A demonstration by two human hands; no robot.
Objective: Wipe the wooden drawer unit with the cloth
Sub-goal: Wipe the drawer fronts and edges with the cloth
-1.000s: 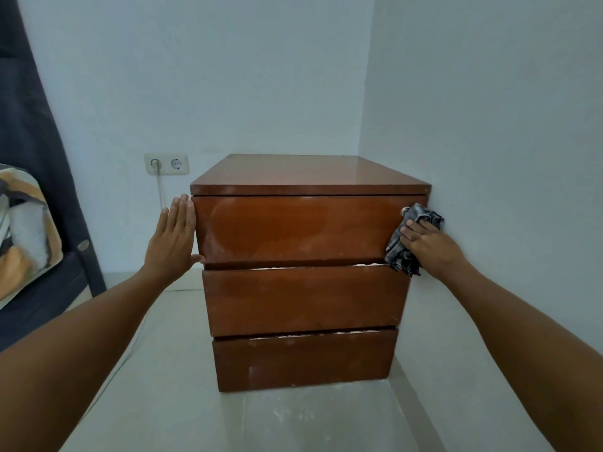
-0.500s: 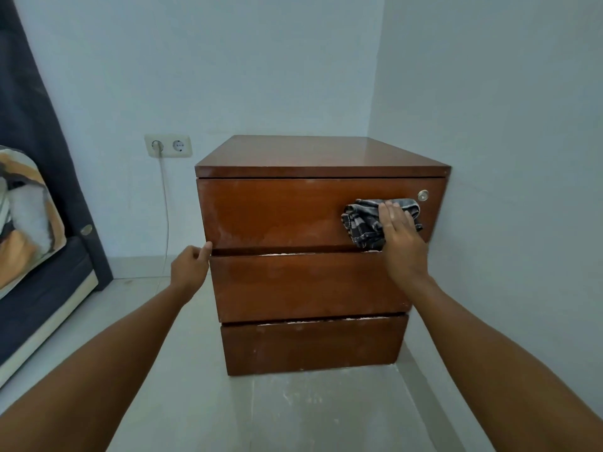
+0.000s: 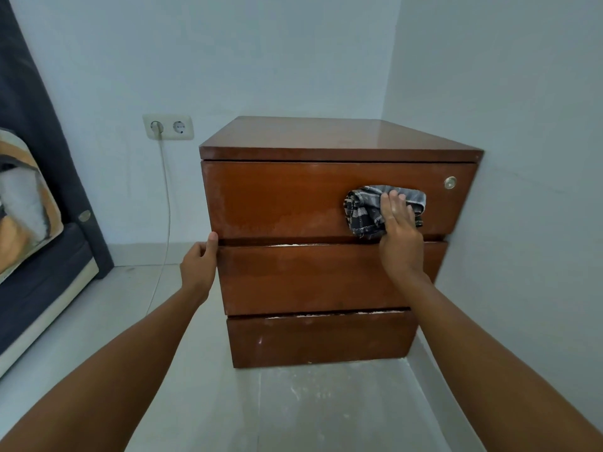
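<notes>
While pressing crumpled grey checked cloth (image 3: 365,212) flat-fingered with right hand (image 3: 399,236) near brown wooden drawer unit's (image 3: 287,203) top-drawer right edge, gripping left edge with curled left hand (image 3: 199,264).

A white wall socket (image 3: 168,126) has a cord (image 3: 164,203) hanging down. A bed (image 3: 39,275) is at the left.

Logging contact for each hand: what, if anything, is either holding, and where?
Right hand presses the checked cloth flat against the top drawer front. Left hand grips the drawer unit's left edge below that drawer.
</notes>
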